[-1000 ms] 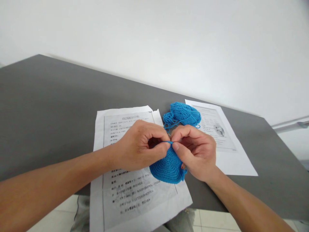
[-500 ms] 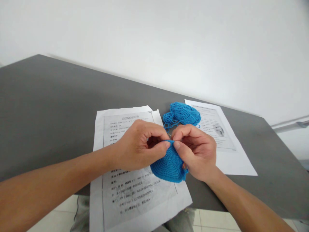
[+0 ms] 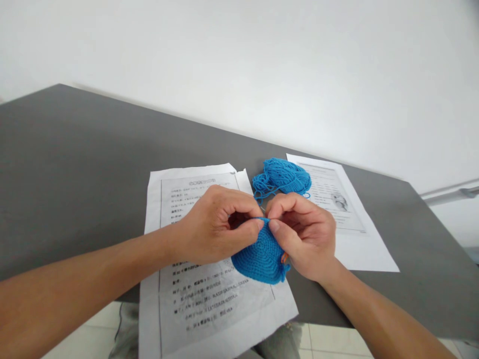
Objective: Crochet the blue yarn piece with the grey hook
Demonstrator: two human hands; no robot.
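Between my two hands hangs a round blue crochet piece (image 3: 258,257), its rings of stitches facing me. My left hand (image 3: 220,227) pinches its top edge between thumb and forefinger. Close beside it, my right hand (image 3: 305,232) pinches the same edge with thumb and forefinger. A thin metallic bit shows between the fingertips, too small to make out. A small orange thing (image 3: 284,258) peeks out at the crochet piece's right side, partly behind my right hand. Just beyond my hands lies a skein of blue yarn (image 3: 287,175) with loose strands toward my fingers.
A printed sheet (image 3: 209,304) lies under my hands and overhangs the table's near edge. Another printed sheet (image 3: 359,249) with a small picture lies to the right. Both rest on a dark grey table (image 3: 112,164), which runs along a white wall (image 3: 239,65).
The lower part of the crochet piece has swung slightly left, and the orange thing at its right side shows more clearly. Both hands keep nearly the same place and pinch.
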